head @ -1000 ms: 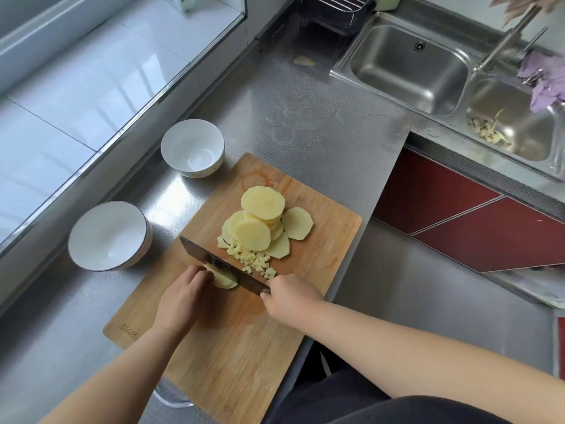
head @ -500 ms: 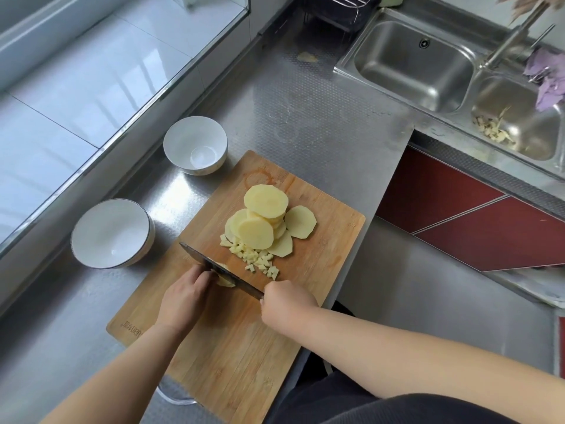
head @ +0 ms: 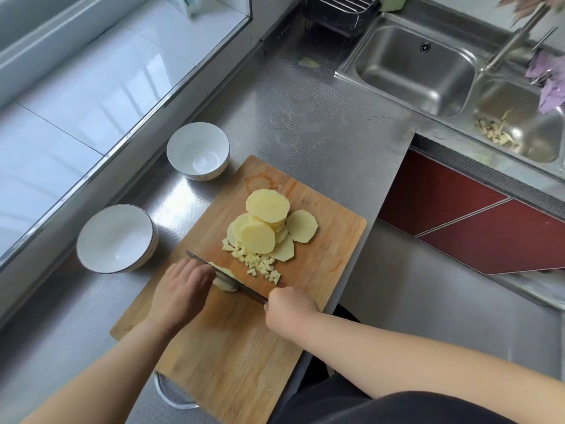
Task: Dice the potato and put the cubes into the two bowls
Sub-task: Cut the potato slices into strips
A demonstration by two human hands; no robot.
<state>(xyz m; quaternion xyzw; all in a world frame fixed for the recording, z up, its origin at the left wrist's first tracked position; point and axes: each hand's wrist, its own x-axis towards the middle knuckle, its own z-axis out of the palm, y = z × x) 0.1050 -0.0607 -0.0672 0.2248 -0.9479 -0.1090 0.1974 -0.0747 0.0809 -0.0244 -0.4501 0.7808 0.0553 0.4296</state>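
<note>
On the wooden cutting board lies a pile of round potato slices, with small potato cubes just in front of them. My left hand presses down a potato slice, mostly hidden under fingers and blade. My right hand grips the handle of a cleaver whose blade rests across that slice, beside my left fingers. Two white bowls stand left of the board, both without potato: a smaller bowl farther away and a larger bowl nearer.
The steel counter runs up to a double sink at the top right, with peel scraps in its right basin and a purple cloth by the tap. A wire rack stands behind. The counter edge drops off right of the board.
The cleaver has shifted slightly toward my left hand along the held slice, which looks shorter. The pile of slices, the cubes and both bowls have not moved.
</note>
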